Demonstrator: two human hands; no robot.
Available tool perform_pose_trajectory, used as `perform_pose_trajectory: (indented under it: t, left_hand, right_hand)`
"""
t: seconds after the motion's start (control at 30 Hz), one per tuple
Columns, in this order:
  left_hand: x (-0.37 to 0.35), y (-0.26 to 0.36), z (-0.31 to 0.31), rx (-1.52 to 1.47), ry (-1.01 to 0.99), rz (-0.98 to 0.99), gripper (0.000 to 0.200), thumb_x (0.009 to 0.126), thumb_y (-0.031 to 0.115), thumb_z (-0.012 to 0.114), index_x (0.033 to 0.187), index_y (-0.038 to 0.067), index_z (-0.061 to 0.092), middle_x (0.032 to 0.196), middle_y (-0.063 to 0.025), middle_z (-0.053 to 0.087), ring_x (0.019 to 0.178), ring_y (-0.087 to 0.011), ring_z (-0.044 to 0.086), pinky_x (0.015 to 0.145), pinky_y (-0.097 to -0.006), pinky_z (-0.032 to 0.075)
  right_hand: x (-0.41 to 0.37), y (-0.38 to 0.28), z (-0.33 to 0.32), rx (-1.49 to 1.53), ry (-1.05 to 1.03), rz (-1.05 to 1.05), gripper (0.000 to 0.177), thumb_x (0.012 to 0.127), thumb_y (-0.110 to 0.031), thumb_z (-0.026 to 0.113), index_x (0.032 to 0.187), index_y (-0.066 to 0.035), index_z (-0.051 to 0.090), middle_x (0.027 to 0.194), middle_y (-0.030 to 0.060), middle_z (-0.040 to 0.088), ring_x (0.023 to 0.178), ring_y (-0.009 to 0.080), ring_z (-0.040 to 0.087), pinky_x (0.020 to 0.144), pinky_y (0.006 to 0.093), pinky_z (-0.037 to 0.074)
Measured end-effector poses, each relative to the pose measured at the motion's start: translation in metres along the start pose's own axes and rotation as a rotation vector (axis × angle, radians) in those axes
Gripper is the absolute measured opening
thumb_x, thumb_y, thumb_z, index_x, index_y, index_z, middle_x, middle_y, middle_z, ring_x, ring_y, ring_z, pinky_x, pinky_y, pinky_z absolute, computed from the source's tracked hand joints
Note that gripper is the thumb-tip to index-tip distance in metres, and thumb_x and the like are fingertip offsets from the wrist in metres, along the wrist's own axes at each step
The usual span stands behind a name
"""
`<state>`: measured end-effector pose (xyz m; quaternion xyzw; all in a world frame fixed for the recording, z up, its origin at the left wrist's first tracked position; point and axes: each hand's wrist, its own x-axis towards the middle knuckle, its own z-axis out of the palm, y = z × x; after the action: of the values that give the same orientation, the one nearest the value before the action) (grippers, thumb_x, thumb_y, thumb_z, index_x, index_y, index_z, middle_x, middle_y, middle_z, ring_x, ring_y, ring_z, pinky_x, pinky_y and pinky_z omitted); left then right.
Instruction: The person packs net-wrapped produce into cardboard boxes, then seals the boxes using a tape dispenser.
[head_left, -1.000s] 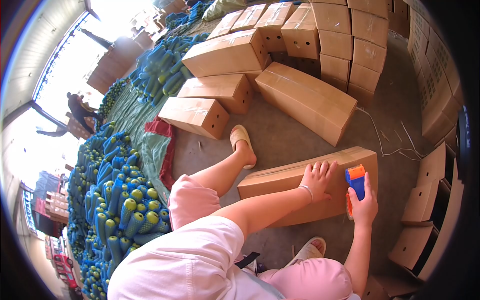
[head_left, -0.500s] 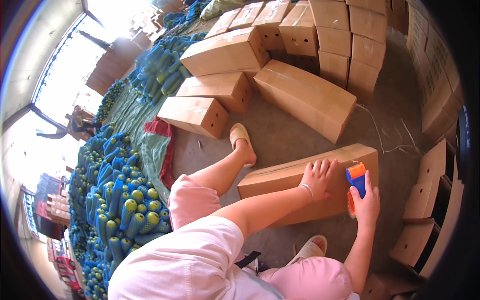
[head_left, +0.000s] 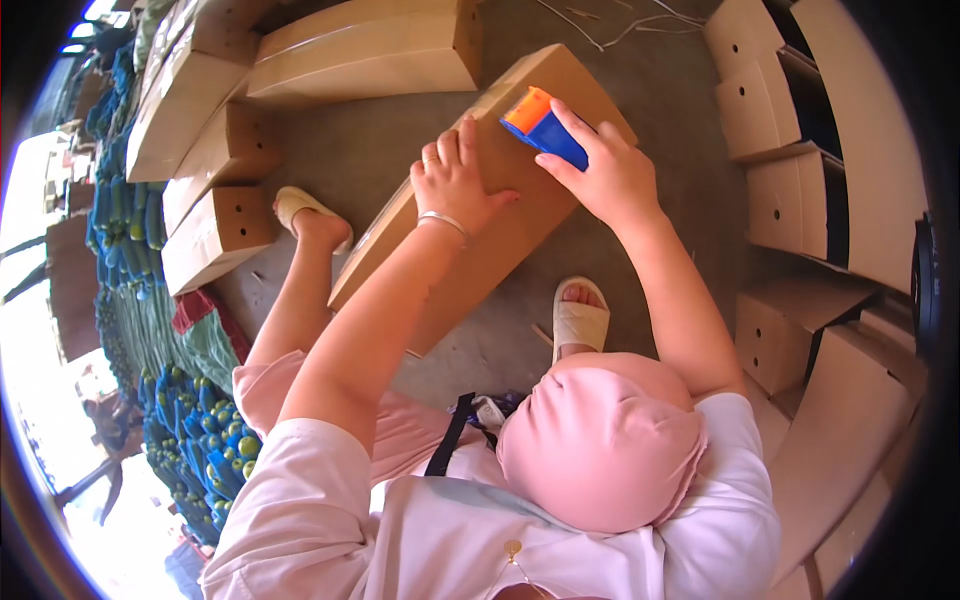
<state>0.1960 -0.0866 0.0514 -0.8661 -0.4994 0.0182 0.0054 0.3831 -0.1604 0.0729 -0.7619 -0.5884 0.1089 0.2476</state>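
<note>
A long closed cardboard box (head_left: 500, 240) lies slanted across the floor between my feet. My left hand (head_left: 455, 185) rests on its near top edge and side, fingers stretched out and thumb spread. A ring and a bracelet show on that hand. In my right hand (head_left: 612, 178) is a blue and orange tape dispenser (head_left: 555, 138), with thumb and fingers wrapped round its body. The dispenser's orange end lies over the upper part of the box, close to the top edge and just right of my left fingers.
Closed cartons (head_left: 365, 50) stand at the upper left. Open cartons (head_left: 785, 200) line the right side. Green fruit in blue netting (head_left: 200, 440) is piled at the left beside a green sheet (head_left: 150, 325). Loose strands (head_left: 600, 42) lie on the floor beyond the box.
The view has swung round, so the box now slants more steeply. My right hand has brought the tape dispenser nearer the box's top edge and my left hand, which stays on the box.
</note>
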Motion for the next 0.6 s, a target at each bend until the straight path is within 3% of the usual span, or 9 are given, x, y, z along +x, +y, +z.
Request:
perform_pose_trajectory:
  t: [0.13, 0.33, 0.6]
  left_hand:
    - [0.0014, -0.0015, 0.0011, -0.008, -0.008, 0.004, 0.122, 0.056, 0.067, 0.076, 0.148, 0.008, 0.022, 0.131, -0.0125, 0.046, 0.119, -0.0329, 0.047, 0.094, -0.0436, 0.043]
    - [0.0035, -0.0042, 0.0016, 0.013, -0.014, -0.001, 0.123, 0.056, 0.070, 0.074, 0.148, 0.008, 0.022, 0.131, -0.0138, 0.046, 0.121, -0.0354, 0.047, 0.094, -0.0443, 0.044]
    - [0.0050, -0.0034, -0.0015, -0.001, -0.033, -0.008, 0.121, 0.057, 0.069, 0.075, 0.147, 0.008, 0.023, 0.130, -0.0145, 0.047, 0.118, -0.0348, 0.048, 0.093, -0.0436, 0.045]
  right_hand:
    - [0.0008, 0.0024, 0.0007, -0.004, -0.019, 0.005, 0.063, 0.079, -0.052, 0.068, 0.135, -0.030, 0.053, 0.086, 0.0070, 0.061, 0.076, 0.0242, 0.064, 0.065, 0.0362, 0.053]
    - [0.0035, 0.0061, 0.0095, 0.023, 0.083, -0.062, 0.062, 0.077, -0.054, 0.069, 0.132, -0.028, 0.056, 0.083, 0.0097, 0.060, 0.071, 0.0254, 0.064, 0.062, 0.0379, 0.053]
    - [0.0039, 0.0021, 0.0041, 0.014, -0.009, 0.002, 0.063, 0.078, -0.053, 0.069, 0.134, -0.030, 0.054, 0.084, 0.0087, 0.060, 0.074, 0.0245, 0.064, 0.063, 0.0374, 0.053]
